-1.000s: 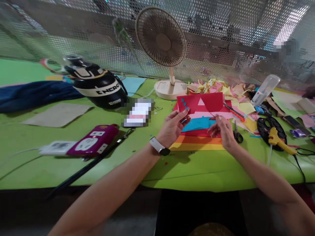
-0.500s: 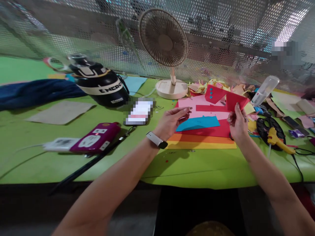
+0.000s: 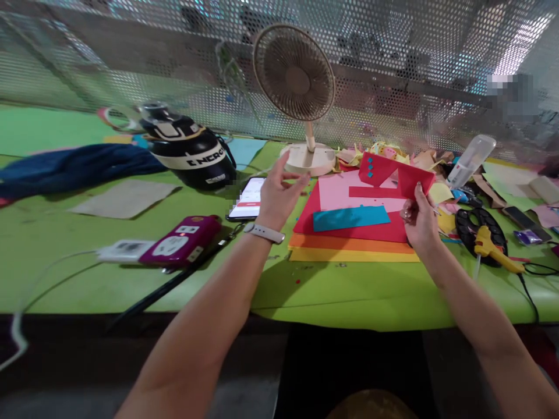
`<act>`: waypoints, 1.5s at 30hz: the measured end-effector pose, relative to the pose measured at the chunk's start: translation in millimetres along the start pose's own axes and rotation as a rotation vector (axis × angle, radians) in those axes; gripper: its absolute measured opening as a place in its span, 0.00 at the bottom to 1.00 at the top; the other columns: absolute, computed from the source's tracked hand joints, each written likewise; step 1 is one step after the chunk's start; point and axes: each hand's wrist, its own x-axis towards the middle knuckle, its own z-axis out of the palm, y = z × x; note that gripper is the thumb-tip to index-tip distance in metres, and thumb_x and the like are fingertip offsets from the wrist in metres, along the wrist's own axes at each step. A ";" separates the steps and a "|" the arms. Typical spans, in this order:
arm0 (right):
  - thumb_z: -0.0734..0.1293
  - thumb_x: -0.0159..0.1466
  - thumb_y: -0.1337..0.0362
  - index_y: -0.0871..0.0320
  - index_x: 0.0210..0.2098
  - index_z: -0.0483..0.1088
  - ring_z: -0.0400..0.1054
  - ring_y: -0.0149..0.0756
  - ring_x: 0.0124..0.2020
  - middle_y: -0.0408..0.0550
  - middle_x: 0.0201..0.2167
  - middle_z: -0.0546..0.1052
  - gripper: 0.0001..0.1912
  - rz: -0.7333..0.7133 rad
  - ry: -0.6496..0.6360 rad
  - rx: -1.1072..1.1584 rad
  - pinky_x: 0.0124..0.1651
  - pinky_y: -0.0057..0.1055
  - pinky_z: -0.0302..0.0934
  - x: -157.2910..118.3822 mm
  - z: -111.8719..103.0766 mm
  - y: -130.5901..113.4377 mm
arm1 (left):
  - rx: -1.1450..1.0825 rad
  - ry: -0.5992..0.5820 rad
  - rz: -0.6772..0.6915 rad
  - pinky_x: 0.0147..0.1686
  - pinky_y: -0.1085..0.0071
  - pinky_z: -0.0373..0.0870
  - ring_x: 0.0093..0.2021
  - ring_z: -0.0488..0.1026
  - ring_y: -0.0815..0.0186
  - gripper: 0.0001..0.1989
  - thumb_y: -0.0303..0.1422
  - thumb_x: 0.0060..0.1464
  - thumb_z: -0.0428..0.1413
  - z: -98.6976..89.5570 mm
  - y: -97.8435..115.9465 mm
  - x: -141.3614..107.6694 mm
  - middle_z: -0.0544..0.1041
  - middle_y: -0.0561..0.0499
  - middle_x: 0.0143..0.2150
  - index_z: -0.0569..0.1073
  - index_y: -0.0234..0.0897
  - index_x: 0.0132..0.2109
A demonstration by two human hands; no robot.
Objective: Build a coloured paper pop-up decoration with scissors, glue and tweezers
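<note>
My left hand [image 3: 282,195] is raised over the table beside a lit phone [image 3: 248,198], its fingers spread with nothing in them. It wears a pale wrist strap [image 3: 264,233]. Between thumb and fingers, my right hand [image 3: 420,224] grips a folded red paper piece [image 3: 378,169] that bears a column of small blue diamonds. A thin object pokes out beside those fingers, too small to name. Below the held piece lie a red strip [image 3: 373,192] and a blue paper strip [image 3: 351,218], on pink paper [image 3: 334,192] and a red sheet [image 3: 308,218].
Orange and yellow sheets [image 3: 349,255] lie under the red one. A fan [image 3: 301,81] stands behind, with a black jug [image 3: 192,154] to its left. Nearer are a purple power bank [image 3: 181,241] and a black strap. At right are a yellow glue gun [image 3: 493,250], a black palette [image 3: 469,224] and paper scraps.
My left hand has moved left and up, from beside the blue strip toward the phone, and its fingers have spread. My right hand still holds the red paper, now slightly more level.
</note>
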 end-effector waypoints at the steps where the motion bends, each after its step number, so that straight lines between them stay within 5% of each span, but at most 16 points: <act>1: 0.74 0.52 0.51 0.54 0.28 0.61 0.58 0.23 0.13 0.31 0.13 0.66 0.20 0.005 0.000 -0.002 0.16 0.22 0.48 -0.3 0.2 0.1 | 0.031 0.003 0.016 0.28 0.73 0.67 0.26 0.67 0.71 0.28 0.35 0.44 0.69 -1.1 1.2 -1.5 0.73 0.55 0.30 0.73 0.43 0.53; 4: 0.75 0.51 0.52 0.54 0.26 0.60 0.58 0.23 0.13 0.32 0.12 0.67 0.21 0.012 -0.011 0.003 0.16 0.21 0.49 -1.1 0.7 0.9 | 0.088 0.002 0.094 0.25 0.74 0.62 0.23 0.61 0.72 0.26 0.28 0.44 0.66 -2.7 0.9 -4.3 0.65 0.59 0.21 0.74 0.42 0.52; 7: 0.76 0.51 0.53 0.54 0.25 0.61 0.58 0.22 0.13 0.32 0.11 0.67 0.20 0.012 -0.029 0.008 0.15 0.21 0.49 -2.0 1.2 2.2 | 0.061 -0.069 0.121 0.30 0.72 0.64 0.25 0.63 0.71 0.34 0.24 0.45 0.64 -4.7 -6.1 -0.9 0.66 0.59 0.23 0.68 0.43 0.60; 11: 0.75 0.52 0.52 0.54 0.25 0.62 0.58 0.22 0.13 0.32 0.12 0.67 0.20 0.016 -0.058 0.000 0.15 0.21 0.49 -3.4 2.0 3.4 | 0.171 -0.231 0.156 0.47 0.61 0.68 0.49 0.71 0.56 0.53 0.28 0.44 0.65 -9.0 -18.9 6.6 0.72 0.43 0.52 0.45 0.41 0.71; 13: 0.75 0.52 0.52 0.54 0.25 0.62 0.58 0.22 0.13 0.32 0.12 0.67 0.20 0.027 -0.070 0.005 0.15 0.21 0.49 -4.1 2.4 3.2 | 0.330 -0.271 0.231 0.57 0.52 0.61 0.64 0.58 0.44 0.61 0.32 0.39 0.69 -9.2 -22.8 6.8 0.58 0.35 0.67 0.40 0.39 0.71; 15: 0.75 0.52 0.52 0.54 0.26 0.63 0.59 0.22 0.13 0.32 0.12 0.67 0.19 0.049 -0.081 0.021 0.15 0.21 0.51 -5.0 2.8 2.8 | 0.497 -0.277 0.314 0.63 0.46 0.52 0.69 0.47 0.39 0.59 0.36 0.35 0.71 -5.5 -23.6 2.3 0.51 0.35 0.71 0.49 0.37 0.70; 18: 0.75 0.52 0.53 0.54 0.28 0.64 0.61 0.23 0.14 0.33 0.15 0.70 0.18 0.097 -0.119 0.043 0.16 0.21 0.55 -8.1 3.6 3.3 | 0.522 -0.322 0.327 0.59 0.50 0.60 0.61 0.64 0.45 0.29 0.41 0.46 0.65 8.3 -19.0 -15.0 0.68 0.36 0.61 0.73 0.35 0.55; 20: 0.75 0.53 0.53 0.54 0.28 0.64 0.63 0.23 0.15 0.34 0.16 0.72 0.17 0.141 -0.161 0.050 0.18 0.20 0.57 -12.1 4.5 5.8 | 0.391 -0.349 0.285 0.47 0.59 0.70 0.51 0.72 0.53 0.18 0.45 0.54 0.58 20.7 -13.8 -31.7 0.76 0.39 0.51 0.79 0.36 0.45; 22: 0.75 0.53 0.54 0.54 0.28 0.65 0.65 0.23 0.16 0.34 0.17 0.73 0.17 0.195 -0.199 0.045 0.19 0.20 0.60 -17.7 6.1 10.6 | 0.230 -0.446 0.239 0.40 0.66 0.71 0.45 0.74 0.58 0.18 0.45 0.51 0.61 32.4 -8.9 -49.0 0.78 0.42 0.45 0.79 0.37 0.44; 25: 0.75 0.52 0.52 0.54 0.30 0.66 0.66 0.25 0.16 0.36 0.19 0.75 0.18 0.270 -0.261 0.010 0.19 0.21 0.61 -28.1 9.8 20.1 | -0.116 -0.568 -0.016 0.40 0.67 0.71 0.40 0.75 0.62 0.21 0.45 0.48 0.64 43.9 -5.2 -68.7 0.80 0.45 0.43 0.79 0.38 0.47; 29: 0.74 0.52 0.49 0.55 0.31 0.67 0.66 0.27 0.14 0.37 0.17 0.75 0.20 0.283 -0.359 -0.053 0.17 0.22 0.59 -40.7 15.3 28.8 | -0.396 -0.505 -0.243 0.42 0.66 0.71 0.39 0.76 0.63 0.19 0.42 0.42 0.68 48.7 -4.7 -79.5 0.82 0.47 0.39 0.81 0.39 0.42; 37: 0.72 0.55 0.48 0.55 0.34 0.69 0.67 0.27 0.15 0.38 0.17 0.75 0.18 0.259 -0.456 -0.162 0.21 0.24 0.63 -43.8 15.1 30.1 | -0.497 -0.414 -0.270 0.43 0.66 0.72 0.38 0.77 0.64 0.12 0.40 0.45 0.67 51.9 4.7 -85.8 0.82 0.50 0.36 0.81 0.39 0.35; 45: 0.74 0.52 0.49 0.55 0.33 0.70 0.66 0.28 0.16 0.37 0.16 0.73 0.19 0.235 -0.416 -0.196 0.21 0.25 0.62 -39.6 13.6 35.9 | -0.544 -0.495 -0.287 0.45 0.64 0.73 0.39 0.78 0.61 0.15 0.38 0.39 0.70 56.7 6.6 -89.6 0.81 0.47 0.35 0.80 0.36 0.35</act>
